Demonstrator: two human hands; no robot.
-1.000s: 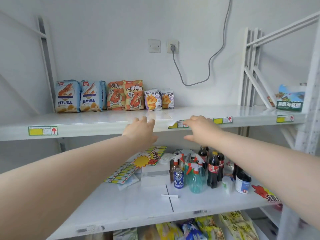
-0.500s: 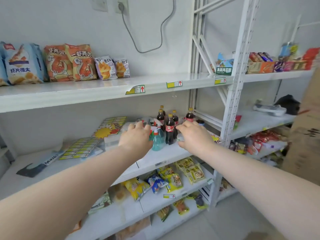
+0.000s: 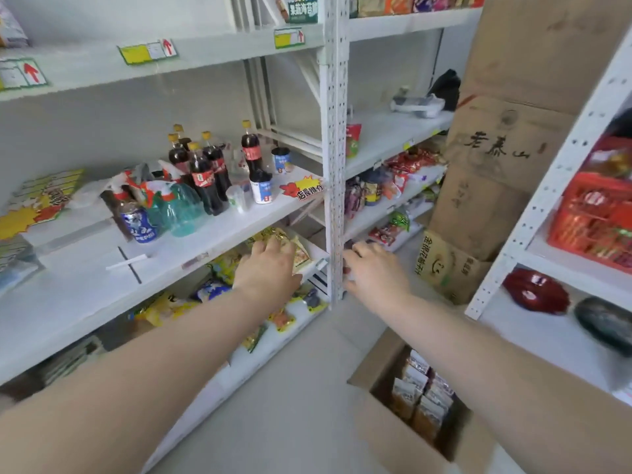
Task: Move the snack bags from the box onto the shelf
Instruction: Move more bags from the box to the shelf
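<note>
Starting at the far left, the upper shelf (image 3: 219, 51) shows only a sliver of a bag at the frame's edge, so how many bags are already placed there cannot be told from this view. Below it, the middle shelf (image 3: 78, 295) carries spray bottles (image 3: 178, 206) and cola bottles (image 3: 205, 179), none of which belong to the job.

The left hand (image 3: 268, 271) hangs back-up in front of some yellow packs (image 3: 277, 232) on a lower board. Its fingers are loosely spread and hold nothing; whether they brush the packs cannot be told. Just right of it stands the upright post (image 3: 333, 148). The right hand (image 3: 376, 275) sits close beside the post, fingers relaxed and slightly bent, and it too has nothing visible in it.

Lower right, on the floor, the box (image 3: 390, 436) stands open, with the snack bags (image 3: 422, 398) packed upright in rows inside. It looks well filled, which suggests most of the work is ahead. Both hands are well apart from the box and above it, so the next step would likely be to reach down and to the right for a bag, then lift it to the shelf.

Tall cardboard cartons (image 3: 496, 186) stand behind the box and narrow the room around it
</note>
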